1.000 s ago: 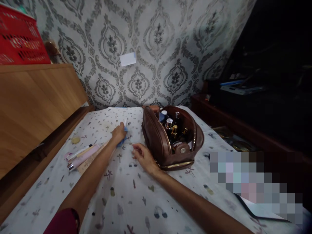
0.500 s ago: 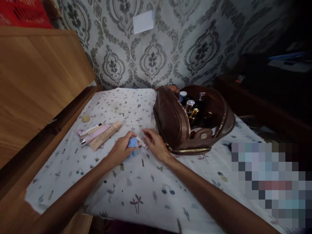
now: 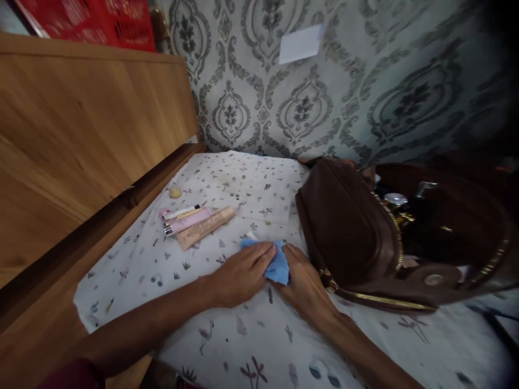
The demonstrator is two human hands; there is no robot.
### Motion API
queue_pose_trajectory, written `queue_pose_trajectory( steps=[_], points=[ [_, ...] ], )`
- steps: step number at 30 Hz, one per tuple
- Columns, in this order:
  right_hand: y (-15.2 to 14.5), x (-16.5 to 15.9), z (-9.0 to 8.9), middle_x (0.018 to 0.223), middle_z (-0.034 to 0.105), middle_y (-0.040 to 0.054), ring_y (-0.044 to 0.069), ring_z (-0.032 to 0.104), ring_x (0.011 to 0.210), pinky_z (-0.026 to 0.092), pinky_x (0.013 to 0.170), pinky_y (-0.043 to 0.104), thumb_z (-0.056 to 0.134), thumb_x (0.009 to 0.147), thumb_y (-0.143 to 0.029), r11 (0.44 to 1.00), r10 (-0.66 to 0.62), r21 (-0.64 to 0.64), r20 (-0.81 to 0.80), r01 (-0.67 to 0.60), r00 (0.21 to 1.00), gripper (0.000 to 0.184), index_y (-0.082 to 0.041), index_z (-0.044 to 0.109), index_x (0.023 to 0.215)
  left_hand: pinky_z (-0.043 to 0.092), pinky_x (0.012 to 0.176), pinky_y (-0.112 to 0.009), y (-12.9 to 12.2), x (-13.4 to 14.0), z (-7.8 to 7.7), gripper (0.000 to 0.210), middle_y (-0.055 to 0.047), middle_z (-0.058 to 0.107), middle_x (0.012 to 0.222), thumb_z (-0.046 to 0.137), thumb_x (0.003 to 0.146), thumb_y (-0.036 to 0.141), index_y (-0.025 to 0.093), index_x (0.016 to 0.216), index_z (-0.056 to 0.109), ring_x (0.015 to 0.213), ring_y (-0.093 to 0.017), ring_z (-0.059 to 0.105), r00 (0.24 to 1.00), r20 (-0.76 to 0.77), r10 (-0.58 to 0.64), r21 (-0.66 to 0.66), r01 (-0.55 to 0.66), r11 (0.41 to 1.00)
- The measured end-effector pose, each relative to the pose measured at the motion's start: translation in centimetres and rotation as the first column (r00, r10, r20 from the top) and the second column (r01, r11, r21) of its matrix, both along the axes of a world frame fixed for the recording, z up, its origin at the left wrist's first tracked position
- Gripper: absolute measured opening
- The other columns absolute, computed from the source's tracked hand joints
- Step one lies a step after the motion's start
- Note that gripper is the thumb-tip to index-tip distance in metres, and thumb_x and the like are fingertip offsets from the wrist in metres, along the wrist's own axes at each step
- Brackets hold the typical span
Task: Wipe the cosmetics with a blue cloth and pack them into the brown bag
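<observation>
My left hand [image 3: 245, 273] is closed over a light blue cloth [image 3: 279, 266], pressing it around a slim white tube [image 3: 252, 236] whose pale end sticks out past the cloth's far left edge. My right hand [image 3: 302, 278] meets it from the other side, its fingers curled at the cloth and partly hidden beneath it; it seems to grip the covered part of the tube. Left of the hands lie a beige tube [image 3: 206, 228], a lilac tube [image 3: 188, 220] and some slim sticks in a small pile. A brown cosmetic bag [image 3: 344, 216] stands unzipped close to my right hand.
Bottles with a silver cap [image 3: 395, 200] and gold parts stand inside the bag. A small yellowish round item [image 3: 175, 192] lies at the back left of the patterned cloth cover [image 3: 227, 173]. A wooden cabinet [image 3: 93, 113] borders the left, with a red basket [image 3: 130, 24] on top.
My view has turned left, so everything sits further right. The hands have come together, and the cloth now covers most of the white tube that showed between them.
</observation>
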State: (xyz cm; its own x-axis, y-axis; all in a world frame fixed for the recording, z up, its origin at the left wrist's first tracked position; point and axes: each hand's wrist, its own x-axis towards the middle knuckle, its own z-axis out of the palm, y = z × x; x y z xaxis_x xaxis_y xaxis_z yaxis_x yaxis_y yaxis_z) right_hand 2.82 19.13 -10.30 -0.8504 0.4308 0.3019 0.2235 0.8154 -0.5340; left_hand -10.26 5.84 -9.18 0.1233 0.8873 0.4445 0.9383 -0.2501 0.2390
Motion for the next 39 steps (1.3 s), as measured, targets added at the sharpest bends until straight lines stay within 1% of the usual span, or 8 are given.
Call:
queue_pose_trajectory(
  steps=[3,7,13,16,21,26,31,39],
  points=[
    [0.0,-0.1,0.2,0.087,0.061,0.0091,0.027,0.061,0.085,0.052,0.077,0.04,0.055,0.081,-0.022,1.0,0.003,0.017,-0.001,-0.003,1.0,0.003,-0.022,0.055,0.084,0.051,0.102,-0.047,0.1,-1.6,0.4,0.043,-0.021,0.061,0.133,0.033,0.102,0.015,0.011,0.145,0.037,0.125,-0.029,0.058,0.986,-0.164,0.039,0.007,-0.039,0.999],
    [-0.4,0.0,1.0,0.081,0.058,0.0055,0.025,0.059,0.08,0.048,0.071,0.035,0.058,0.086,-0.031,0.999,-0.001,0.048,-0.031,0.003,1.0,0.014,-0.022,0.054,0.077,0.054,0.09,-0.043,0.2,-4.2,1.7,0.028,-0.015,0.067,0.116,0.039,0.101,0.013,0.011,0.121,0.057,0.108,-0.027,0.063,0.931,-0.294,0.217,-0.089,-0.253,0.963],
    [-0.4,0.3,1.3,0.084,0.061,0.0051,0.022,0.059,0.078,0.045,0.068,0.031,0.058,0.088,-0.026,1.0,-0.006,-0.021,-0.049,0.004,0.999,0.008,-0.019,0.061,0.085,0.055,0.086,-0.039,-0.5,-5.8,2.2,0.034,-0.015,0.061,0.117,0.038,0.094,0.004,0.011,0.12,0.059,0.102,-0.025,0.062,0.855,-0.166,0.491,-0.093,-0.509,0.856],
    [-0.4,0.2,1.2,0.084,0.063,0.0048,0.021,0.059,0.077,0.045,0.068,0.03,0.057,0.088,-0.024,0.998,-0.006,-0.066,-0.067,0.002,0.998,0.006,-0.02,0.062,0.088,0.053,0.092,-0.04,-0.5,-4.4,2.2,0.039,-0.016,0.058,0.122,0.037,0.096,0.01,0.011,0.133,0.051,0.108,-0.025,0.06,0.91,-0.092,0.405,-0.017,-0.408,0.913],
    [-0.4,0.1,1.2,0.08,0.063,0.0033,0.018,0.057,0.072,0.044,0.065,0.027,0.056,0.08,-0.015,0.992,0.002,-0.129,-0.123,-0.018,0.992,0.007,-0.02,0.06,0.083,0.044,0.097,-0.047,0.0,-2.2,2.2,0.035,-0.015,0.061,0.123,0.042,0.101,0.023,0.012,0.134,0.049,0.116,-0.029,0.054,0.97,-0.229,0.077,-0.046,-0.09,0.995],
    [-0.6,0.1,2.0,0.071,0.06,0.0002,0.014,0.052,0.062,0.039,0.058,0.025,0.06,0.081,-0.024,0.972,-0.013,-0.233,-0.153,-0.024,0.988,0.008,-0.019,0.063,0.086,0.041,0.085,-0.04,0.2,-4.0,2.2,0.029,-0.01,0.063,0.105,0.044,0.103,0.038,0.015,0.111,0.059,0.098,-0.026,0.055,0.946,-0.281,0.163,-0.162,-0.214,0.963],
    [-0.5,0.1,2.1,0.067,0.058,-0.001,0.013,0.05,0.06,0.038,0.057,0.025,0.055,0.091,-0.045,0.919,-0.042,-0.393,-0.151,-0.021,0.988,0.029,-0.018,0.064,0.088,0.039,0.079,-0.035,0.2,-5.3,2.1,0.036,-0.008,0.063,0.096,0.046,0.101,0.05,0.017,0.1,0.059,0.091,-0.024,0.057,0.965,-0.209,0.158,-0.189,-0.198,0.962],
    [-0.2,-0.4,1.9,0.081,0.062,0.0005,0.014,0.056,0.073,0.045,0.068,0.026,0.067,0.085,-0.048,0.767,-0.002,-0.603,-0.345,-0.22,0.939,0.035,-0.018,0.066,0.103,0.037,0.066,-0.029,-0.1,-4.6,3.2,0.048,-0.002,0.062,0.077,0.033,0.102,0.056,0.019,0.081,0.055,0.073,-0.018,0.058,0.956,0.209,0.204,-0.258,-0.148,0.955]
  ],
)
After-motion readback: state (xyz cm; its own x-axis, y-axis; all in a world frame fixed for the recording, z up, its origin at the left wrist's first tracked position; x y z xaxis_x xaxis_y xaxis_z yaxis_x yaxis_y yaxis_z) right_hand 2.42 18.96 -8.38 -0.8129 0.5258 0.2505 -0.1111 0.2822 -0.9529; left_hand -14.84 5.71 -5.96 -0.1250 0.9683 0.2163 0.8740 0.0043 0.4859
